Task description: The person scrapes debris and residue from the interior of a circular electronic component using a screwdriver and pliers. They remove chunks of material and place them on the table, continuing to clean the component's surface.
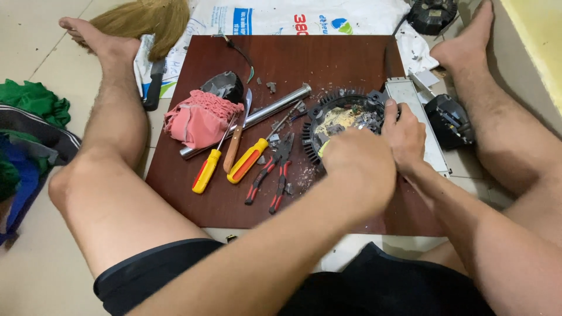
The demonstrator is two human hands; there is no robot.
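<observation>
I sit on the floor with a dark brown board [328,58] between my legs. On it lies a round black finned device [336,117] with its inside exposed, showing yellowish and grey parts. My left hand [357,161] lies over its near edge, fingers curled down onto it; what it grips is hidden. My right hand [403,134] presses on the device's right side, thumb up along the rim. A flat silver rectangular panel [418,111] lies just right of the device.
Left of the device lie red-handled pliers [275,169], two yellow-handled screwdrivers [243,161], a wooden-handled knife [237,137], a metal tube [263,114], a pink cloth [196,120]. A black part [448,120] sits beside my right leg. A broom [146,20] and printed sack [281,14] lie beyond.
</observation>
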